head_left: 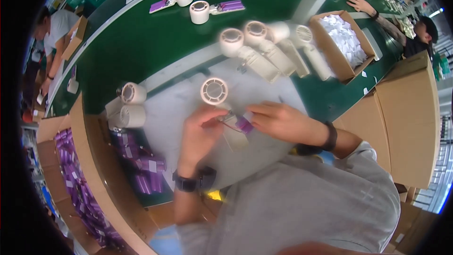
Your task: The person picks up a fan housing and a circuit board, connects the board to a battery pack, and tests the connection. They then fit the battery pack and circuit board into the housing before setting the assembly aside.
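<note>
Pack point(244, 124) (purple, any writing illegible) in right hand point(277, 121)

Far right on the green flat counter point(141, 38), white paper slips point(342, 40) in a brown rectangular cardboard carton point(328, 52); left of that, cream round-headed plastic fans point(258, 64) in a row. Near left, purple cylindrical packs point(158, 164) right of a brown open cardboard box point(96, 160).

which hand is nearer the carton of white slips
Right. The right hand is below and left of the carton in the picture; the left hand is farther left.
</note>
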`<action>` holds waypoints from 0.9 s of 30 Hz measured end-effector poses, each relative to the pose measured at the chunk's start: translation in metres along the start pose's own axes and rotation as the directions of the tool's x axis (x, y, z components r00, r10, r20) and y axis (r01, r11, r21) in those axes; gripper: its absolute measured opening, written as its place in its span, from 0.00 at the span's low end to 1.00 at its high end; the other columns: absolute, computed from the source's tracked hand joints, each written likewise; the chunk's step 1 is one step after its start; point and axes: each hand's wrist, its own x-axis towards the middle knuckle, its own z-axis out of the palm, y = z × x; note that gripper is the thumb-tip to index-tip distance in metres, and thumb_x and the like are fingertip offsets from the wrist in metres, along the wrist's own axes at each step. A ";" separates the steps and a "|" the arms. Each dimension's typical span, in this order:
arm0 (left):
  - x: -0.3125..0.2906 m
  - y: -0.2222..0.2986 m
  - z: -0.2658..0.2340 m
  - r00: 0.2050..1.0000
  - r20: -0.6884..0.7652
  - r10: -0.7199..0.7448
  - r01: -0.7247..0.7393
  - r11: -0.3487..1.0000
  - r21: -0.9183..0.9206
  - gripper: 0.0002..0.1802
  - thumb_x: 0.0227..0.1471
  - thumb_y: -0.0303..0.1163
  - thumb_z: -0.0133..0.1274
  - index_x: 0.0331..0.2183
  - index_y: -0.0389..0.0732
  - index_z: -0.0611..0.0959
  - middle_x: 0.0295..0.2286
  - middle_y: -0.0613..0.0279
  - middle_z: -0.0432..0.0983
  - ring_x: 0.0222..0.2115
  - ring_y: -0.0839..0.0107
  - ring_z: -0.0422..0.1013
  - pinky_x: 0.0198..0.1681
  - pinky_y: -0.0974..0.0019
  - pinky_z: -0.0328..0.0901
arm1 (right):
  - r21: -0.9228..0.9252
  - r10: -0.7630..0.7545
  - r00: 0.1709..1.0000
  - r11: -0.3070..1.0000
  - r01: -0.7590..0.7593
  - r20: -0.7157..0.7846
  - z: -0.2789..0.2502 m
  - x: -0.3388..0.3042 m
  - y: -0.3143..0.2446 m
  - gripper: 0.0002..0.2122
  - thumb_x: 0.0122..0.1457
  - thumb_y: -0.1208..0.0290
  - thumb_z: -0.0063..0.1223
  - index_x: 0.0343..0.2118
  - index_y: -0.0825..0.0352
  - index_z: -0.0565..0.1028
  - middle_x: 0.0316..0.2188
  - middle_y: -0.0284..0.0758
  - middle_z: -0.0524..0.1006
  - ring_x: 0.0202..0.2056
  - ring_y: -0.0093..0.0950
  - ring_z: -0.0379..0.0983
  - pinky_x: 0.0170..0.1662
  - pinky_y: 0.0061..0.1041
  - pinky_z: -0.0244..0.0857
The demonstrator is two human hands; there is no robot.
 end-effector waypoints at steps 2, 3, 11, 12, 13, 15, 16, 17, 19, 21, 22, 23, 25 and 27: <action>-0.002 0.001 -0.002 1.000 0.008 -0.004 0.004 1.000 0.024 0.20 0.44 0.10 0.52 0.41 0.36 0.82 0.37 0.63 0.74 0.36 0.74 0.73 0.39 0.74 0.68 | -0.029 -0.009 1.000 1.000 0.010 0.021 -0.001 0.002 0.000 0.05 0.45 0.77 0.55 0.25 0.71 0.73 0.39 0.40 0.74 0.35 0.33 0.74 0.38 0.27 0.72; -0.001 0.000 -0.002 1.000 0.001 -0.003 0.003 1.000 0.010 0.20 0.44 0.10 0.52 0.41 0.36 0.82 0.37 0.64 0.74 0.37 0.74 0.73 0.39 0.73 0.69 | -0.050 -0.022 0.999 0.998 0.025 0.050 -0.002 0.002 0.000 0.05 0.44 0.76 0.55 0.25 0.71 0.73 0.38 0.39 0.73 0.36 0.33 0.73 0.38 0.26 0.72; -0.001 -0.003 -0.006 0.999 -0.009 -0.035 0.035 0.999 -0.031 0.20 0.43 0.09 0.51 0.41 0.35 0.82 0.38 0.64 0.73 0.37 0.73 0.74 0.41 0.72 0.69 | -0.121 -0.046 0.990 0.991 0.062 0.134 -0.001 0.010 -0.001 0.07 0.43 0.76 0.55 0.26 0.72 0.72 0.35 0.38 0.70 0.39 0.32 0.71 0.38 0.28 0.70; -0.002 -0.004 -0.007 0.999 -0.011 -0.037 0.036 0.999 -0.037 0.21 0.43 0.09 0.51 0.41 0.35 0.82 0.38 0.64 0.73 0.37 0.73 0.74 0.41 0.72 0.70 | -0.108 -0.068 0.989 0.991 0.082 0.131 -0.001 0.011 -0.001 0.07 0.44 0.76 0.55 0.27 0.72 0.72 0.35 0.38 0.70 0.39 0.33 0.71 0.38 0.28 0.70; -0.002 -0.005 -0.007 0.999 -0.013 -0.039 0.038 0.998 -0.044 0.21 0.43 0.09 0.51 0.41 0.35 0.82 0.38 0.64 0.73 0.38 0.73 0.74 0.42 0.72 0.70 | -0.108 -0.067 0.990 0.991 0.081 0.126 0.000 0.011 0.001 0.07 0.44 0.76 0.55 0.27 0.72 0.72 0.35 0.38 0.70 0.39 0.33 0.71 0.38 0.28 0.70; -0.001 -0.007 -0.008 0.999 -0.011 -0.034 0.034 0.999 -0.031 0.21 0.43 0.09 0.51 0.41 0.35 0.82 0.38 0.63 0.72 0.38 0.73 0.74 0.42 0.72 0.70 | 0.058 0.026 0.999 0.998 -0.028 0.026 0.006 0.010 0.005 0.08 0.46 0.77 0.54 0.30 0.73 0.71 0.34 0.39 0.69 0.37 0.35 0.71 0.38 0.30 0.69; -0.001 -0.008 -0.008 0.999 -0.010 -0.031 0.030 0.999 -0.023 0.21 0.44 0.09 0.51 0.41 0.35 0.82 0.38 0.63 0.72 0.38 0.73 0.74 0.42 0.72 0.70 | 0.145 0.079 0.997 0.987 -0.075 -0.018 0.007 0.010 0.006 0.08 0.47 0.78 0.54 0.31 0.73 0.71 0.34 0.40 0.69 0.36 0.37 0.71 0.37 0.31 0.69; 0.000 -0.008 -0.009 1.000 -0.008 -0.027 0.026 1.000 -0.014 0.21 0.44 0.09 0.51 0.41 0.35 0.82 0.38 0.63 0.72 0.38 0.73 0.74 0.42 0.72 0.70 | 0.146 0.081 0.996 0.986 -0.076 -0.023 0.006 0.010 0.008 0.08 0.47 0.78 0.54 0.31 0.73 0.71 0.34 0.40 0.69 0.36 0.37 0.71 0.37 0.31 0.69; 0.001 -0.009 -0.009 1.000 -0.003 -0.021 0.021 1.000 -0.013 0.21 0.44 0.09 0.51 0.41 0.34 0.82 0.38 0.63 0.72 0.38 0.73 0.74 0.42 0.72 0.70 | 0.299 0.217 0.967 0.921 -0.248 0.133 -0.005 0.010 0.011 0.09 0.51 0.77 0.52 0.34 0.73 0.69 0.38 0.42 0.68 0.38 0.39 0.70 0.40 0.33 0.68; 0.002 -0.010 -0.008 1.000 0.004 -0.012 0.012 1.000 -0.024 0.20 0.44 0.09 0.51 0.41 0.34 0.82 0.39 0.63 0.72 0.38 0.72 0.74 0.42 0.72 0.70 | 0.363 0.275 0.937 0.868 -0.338 0.215 -0.019 0.008 0.016 0.09 0.52 0.77 0.51 0.36 0.73 0.68 0.40 0.43 0.67 0.39 0.40 0.70 0.42 0.34 0.67; 0.001 -0.011 -0.008 1.000 0.004 -0.013 0.013 1.000 -0.023 0.20 0.44 0.09 0.51 0.41 0.34 0.82 0.39 0.63 0.72 0.38 0.72 0.74 0.42 0.72 0.70 | 0.381 0.274 0.950 0.871 -0.312 0.151 -0.028 0.007 0.020 0.09 0.52 0.78 0.51 0.35 0.72 0.68 0.39 0.43 0.68 0.38 0.40 0.70 0.41 0.34 0.67; 0.000 -0.011 -0.009 1.000 0.004 -0.014 0.014 1.000 -0.009 0.21 0.44 0.09 0.51 0.41 0.34 0.82 0.39 0.63 0.72 0.38 0.72 0.74 0.42 0.72 0.70 | 0.396 0.274 0.958 0.873 -0.285 0.086 -0.039 0.005 0.027 0.09 0.51 0.78 0.51 0.35 0.71 0.68 0.38 0.43 0.68 0.37 0.40 0.70 0.40 0.34 0.67; -0.004 -0.012 -0.009 1.000 -0.008 -0.018 0.019 1.000 0.010 0.21 0.44 0.09 0.51 0.42 0.34 0.82 0.39 0.63 0.72 0.39 0.73 0.74 0.42 0.72 0.69 | 0.280 0.385 0.923 0.888 -0.365 -0.019 -0.070 -0.009 0.053 0.09 0.50 0.79 0.52 0.35 0.71 0.69 0.37 0.43 0.70 0.35 0.41 0.70 0.39 0.33 0.66; -0.006 -0.013 -0.009 1.000 -0.015 -0.026 0.026 1.000 0.010 0.21 0.44 0.09 0.51 0.42 0.34 0.82 0.39 0.63 0.72 0.39 0.73 0.73 0.42 0.72 0.69 | 0.105 0.607 0.728 0.786 -0.609 -0.318 -0.107 -0.034 0.083 0.07 0.54 0.78 0.50 0.36 0.72 0.73 0.34 0.41 0.76 0.34 0.34 0.73 0.40 0.30 0.67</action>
